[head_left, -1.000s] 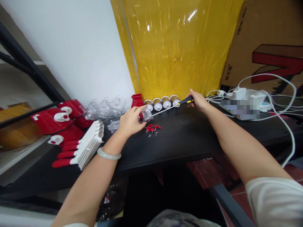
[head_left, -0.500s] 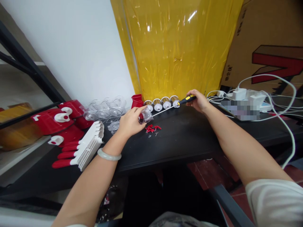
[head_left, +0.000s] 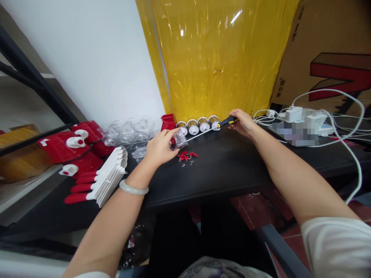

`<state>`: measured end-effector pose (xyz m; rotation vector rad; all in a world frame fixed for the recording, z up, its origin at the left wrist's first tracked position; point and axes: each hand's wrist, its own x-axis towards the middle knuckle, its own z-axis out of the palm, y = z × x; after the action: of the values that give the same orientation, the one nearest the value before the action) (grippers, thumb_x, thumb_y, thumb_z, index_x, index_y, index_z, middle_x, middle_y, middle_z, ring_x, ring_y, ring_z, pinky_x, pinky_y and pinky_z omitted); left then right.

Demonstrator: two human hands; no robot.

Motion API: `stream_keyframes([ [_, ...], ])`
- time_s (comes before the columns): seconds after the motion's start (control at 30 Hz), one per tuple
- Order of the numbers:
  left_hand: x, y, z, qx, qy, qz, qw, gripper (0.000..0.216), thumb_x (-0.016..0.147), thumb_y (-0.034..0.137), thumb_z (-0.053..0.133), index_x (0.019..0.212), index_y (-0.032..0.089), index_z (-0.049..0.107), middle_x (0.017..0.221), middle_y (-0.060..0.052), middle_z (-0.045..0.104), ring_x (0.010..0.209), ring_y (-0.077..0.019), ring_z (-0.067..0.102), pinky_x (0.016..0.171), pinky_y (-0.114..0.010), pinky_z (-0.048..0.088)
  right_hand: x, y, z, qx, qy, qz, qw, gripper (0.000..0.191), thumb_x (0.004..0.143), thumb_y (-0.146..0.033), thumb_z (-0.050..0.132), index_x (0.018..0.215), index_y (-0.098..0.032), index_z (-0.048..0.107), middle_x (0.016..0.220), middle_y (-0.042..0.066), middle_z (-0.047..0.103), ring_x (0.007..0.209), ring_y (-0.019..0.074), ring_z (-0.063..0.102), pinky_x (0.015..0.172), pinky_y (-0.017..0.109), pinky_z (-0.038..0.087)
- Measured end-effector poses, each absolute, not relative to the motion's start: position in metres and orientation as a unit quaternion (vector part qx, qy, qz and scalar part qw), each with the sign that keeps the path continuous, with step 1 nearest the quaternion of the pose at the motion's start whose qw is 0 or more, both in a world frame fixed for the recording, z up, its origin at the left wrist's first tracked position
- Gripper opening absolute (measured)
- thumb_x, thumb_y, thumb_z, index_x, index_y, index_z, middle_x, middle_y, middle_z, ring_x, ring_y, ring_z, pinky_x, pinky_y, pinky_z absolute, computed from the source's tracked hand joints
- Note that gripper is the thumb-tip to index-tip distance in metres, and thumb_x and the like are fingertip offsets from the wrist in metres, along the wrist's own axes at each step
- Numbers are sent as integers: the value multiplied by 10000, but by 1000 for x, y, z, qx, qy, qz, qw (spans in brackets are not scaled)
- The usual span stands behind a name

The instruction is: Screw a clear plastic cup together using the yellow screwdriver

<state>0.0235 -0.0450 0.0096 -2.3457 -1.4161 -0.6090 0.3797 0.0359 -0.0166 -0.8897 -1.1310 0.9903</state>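
My left hand (head_left: 161, 148) is closed around a clear plastic part (head_left: 180, 139) with something red inside it, held just above the black table. With the fingers of my right hand (head_left: 241, 122) I grip the black and yellow handle of a screwdriver (head_left: 226, 122). Its long shaft slants down to the left, and the tip is at the clear part; whether it touches a screw is too small to tell. Below them lie small red plastic pieces (head_left: 185, 155) and a few loose screws (head_left: 191, 163).
Several metal-banded cylinders (head_left: 193, 127) and a red cup-like part (head_left: 168, 122) stand along the back. Left are clear plastic parts (head_left: 127, 131), red housings (head_left: 65, 146) and white, red-handled pieces (head_left: 108, 175). White chargers with cables (head_left: 293, 114) crowd the right.
The screwdriver's handle has turned a little in my right hand, showing less yellow. My left hand and the clear part have hardly moved.
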Motion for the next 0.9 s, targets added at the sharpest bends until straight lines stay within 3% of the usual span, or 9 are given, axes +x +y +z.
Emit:
stream_keyframes([
  [0.13, 23, -45, 9, -822, -502, -214, 166, 764, 786, 354, 728, 1496, 339, 446, 1351, -48, 617, 1225, -297, 591, 893, -391, 529, 381, 32, -15, -322, -488, 481, 654, 199, 645, -290, 644, 813, -234, 554, 730, -16, 536, 612, 134, 558, 544, 273, 520],
  [0.23, 23, -44, 9, -824, -496, -214, 169, 758, 790, 353, 723, 1496, 326, 448, 1356, -49, 618, 1230, -291, 590, 903, -388, 525, 381, 34, -16, -326, -492, 471, 656, 216, 709, -392, 663, 810, -235, 555, 712, -13, 554, 597, 141, 568, 533, 280, 524],
  [0.4, 24, -46, 11, -823, -499, -213, 169, 750, 791, 360, 718, 1494, 328, 455, 1338, -48, 629, 1216, -295, 599, 878, -387, 529, 381, 41, -17, -449, -518, 372, 626, 485, 794, -701, 645, 735, -235, 524, 467, -57, 389, 401, 108, 384, 456, 284, 479],
  [0.47, 24, -47, 11, -822, -502, -212, 164, 749, 793, 359, 716, 1495, 333, 455, 1330, -49, 631, 1220, -296, 598, 877, -383, 528, 381, 41, -17, -464, -533, 345, 617, 457, 786, -651, 694, 708, -238, 514, 428, -75, 330, 387, 96, 323, 456, 281, 472],
  [0.53, 25, -47, 11, -822, -502, -214, 164, 748, 794, 358, 715, 1496, 326, 456, 1341, -55, 627, 1232, -298, 592, 893, -383, 525, 380, 38, -15, -449, -531, 354, 625, 347, 780, -514, 724, 715, -238, 525, 457, -72, 362, 400, 91, 319, 470, 277, 472],
  [0.63, 24, -46, 11, -822, -501, -213, 165, 756, 792, 354, 718, 1499, 323, 451, 1364, -55, 616, 1235, -299, 590, 897, -387, 525, 378, 31, -11, -395, -511, 394, 654, 163, 694, -304, 690, 760, -236, 557, 603, -39, 487, 487, 105, 425, 503, 264, 485],
  [0.7, 24, -46, 11, -823, -501, -211, 165, 761, 790, 357, 720, 1500, 334, 447, 1355, -48, 619, 1222, -299, 595, 880, -391, 530, 376, 26, -9, -358, -503, 421, 665, 165, 628, -244, 652, 763, -236, 557, 692, -19, 527, 586, 127, 501, 531, 257, 501],
  [0.8, 24, -46, 10, -823, -499, -213, 166, 758, 790, 361, 720, 1496, 331, 449, 1340, -49, 624, 1213, -299, 599, 882, -398, 530, 375, 23, -9, -329, -502, 443, 666, 168, 630, -272, 648, 757, -234, 546, 738, -4, 539, 661, 147, 548, 550, 264, 520],
  [0.9, 24, -46, 10, -823, -497, -216, 169, 754, 790, 360, 720, 1494, 324, 453, 1344, -53, 623, 1221, -299, 596, 889, -396, 528, 376, 28, -11, -364, -501, 426, 660, 256, 746, -456, 664, 755, -231, 542, 686, -2, 531, 602, 148, 544, 515, 272, 509],
])
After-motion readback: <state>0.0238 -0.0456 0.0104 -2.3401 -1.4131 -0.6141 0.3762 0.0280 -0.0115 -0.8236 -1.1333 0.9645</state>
